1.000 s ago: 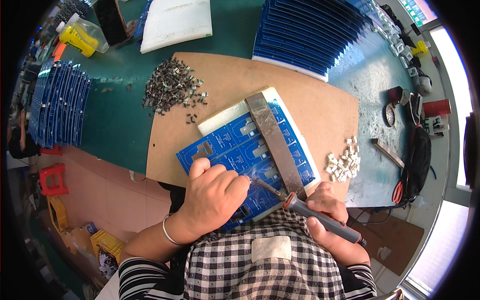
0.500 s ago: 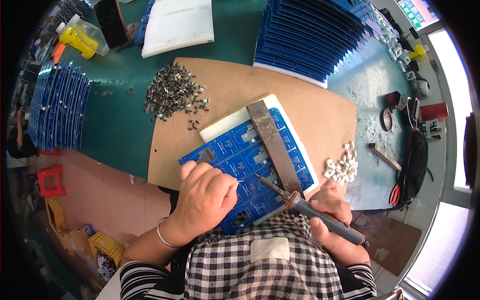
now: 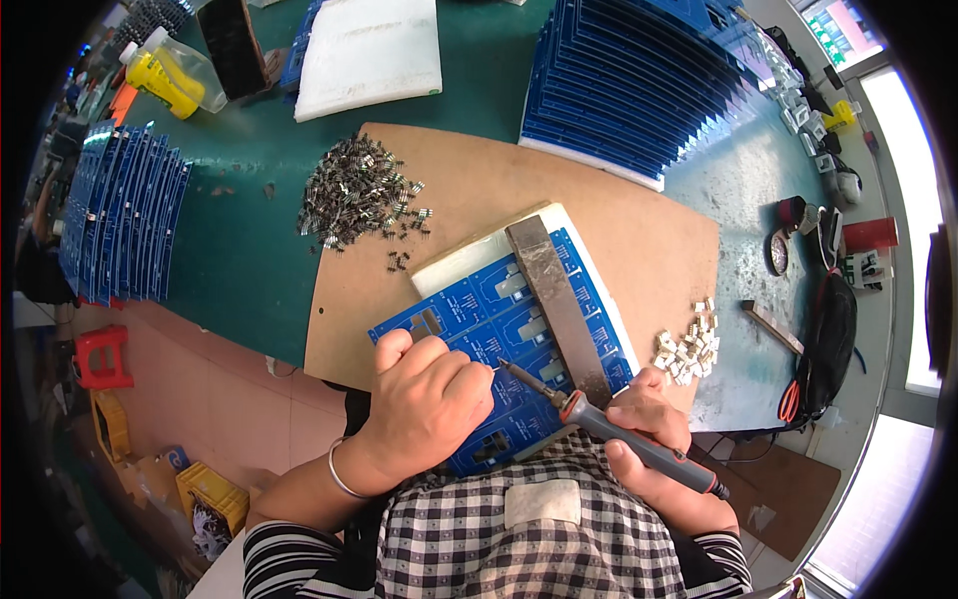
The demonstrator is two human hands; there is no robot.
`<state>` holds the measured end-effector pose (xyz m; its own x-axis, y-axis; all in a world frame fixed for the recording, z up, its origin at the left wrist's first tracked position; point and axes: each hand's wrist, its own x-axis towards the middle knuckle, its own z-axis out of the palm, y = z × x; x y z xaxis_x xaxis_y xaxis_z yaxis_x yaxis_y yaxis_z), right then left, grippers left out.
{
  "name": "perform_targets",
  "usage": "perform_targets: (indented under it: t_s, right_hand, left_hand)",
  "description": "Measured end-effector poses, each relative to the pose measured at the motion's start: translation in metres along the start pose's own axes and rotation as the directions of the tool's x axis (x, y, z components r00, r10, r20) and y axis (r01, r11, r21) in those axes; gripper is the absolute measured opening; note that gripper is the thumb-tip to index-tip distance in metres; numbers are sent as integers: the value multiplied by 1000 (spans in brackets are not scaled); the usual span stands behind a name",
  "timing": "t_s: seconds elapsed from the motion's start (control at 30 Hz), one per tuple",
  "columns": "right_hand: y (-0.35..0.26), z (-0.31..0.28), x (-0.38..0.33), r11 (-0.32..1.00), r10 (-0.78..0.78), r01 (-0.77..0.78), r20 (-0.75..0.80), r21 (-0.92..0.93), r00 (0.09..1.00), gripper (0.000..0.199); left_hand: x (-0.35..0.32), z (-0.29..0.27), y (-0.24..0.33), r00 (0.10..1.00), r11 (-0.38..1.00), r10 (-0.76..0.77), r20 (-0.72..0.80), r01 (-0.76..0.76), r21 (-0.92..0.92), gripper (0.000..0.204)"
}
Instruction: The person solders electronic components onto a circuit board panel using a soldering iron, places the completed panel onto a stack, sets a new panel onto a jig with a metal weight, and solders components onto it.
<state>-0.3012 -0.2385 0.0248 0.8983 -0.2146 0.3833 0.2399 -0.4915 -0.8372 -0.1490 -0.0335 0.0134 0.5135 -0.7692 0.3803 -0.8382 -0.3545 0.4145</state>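
Green bench (image 3: 235, 240), brown board (image 3: 344, 319) at its near edge. Blue circuit panel (image 3: 509, 327): on white foam (image 3: 469, 262), board's near edge, under metal bar (image 3: 561, 309). Right hand (image 3: 654, 411): gripping soldering iron (image 3: 639, 446). Left hand (image 3: 424, 401): closed, pinching thin wire (image 3: 494, 368). Black components (image 3: 354, 195): far-left corner. White connectors (image 3: 687, 349): right edge.

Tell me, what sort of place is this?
Probably an electronics workshop: there's a grey-and-red, pen-shaped soldering iron, a row of thin blue circuit boards and a heap of tiny black metal-legged parts.

The left hand (image 3: 427, 401) is tightly curled, back uppermost; to its right, the right hand (image 3: 654, 411) bends in a looser grip.
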Motion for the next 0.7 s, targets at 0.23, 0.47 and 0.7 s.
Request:
perform_targets:
  t_s: [0.23, 0.47, 0.7]
  right_hand:
    - [0, 0, 0, 1000, -2, 2, -2, 11, 1000, 23]
    - [1, 1, 1, 1000, -13, 13, 3, -3, 1000, 24]
    - [2, 3, 3, 1000, -19, 19, -10, -6, 1000, 24]
  left_hand:
    - [5, 3, -1, 1000, 1000, -2, 25, 1, 24, 20]
    - [9, 4, -2, 1000, 999, -17, 15, 17, 41, 21]
    - [14, 3, -6, 1000, 999, -21, 24, 20, 38, 20]
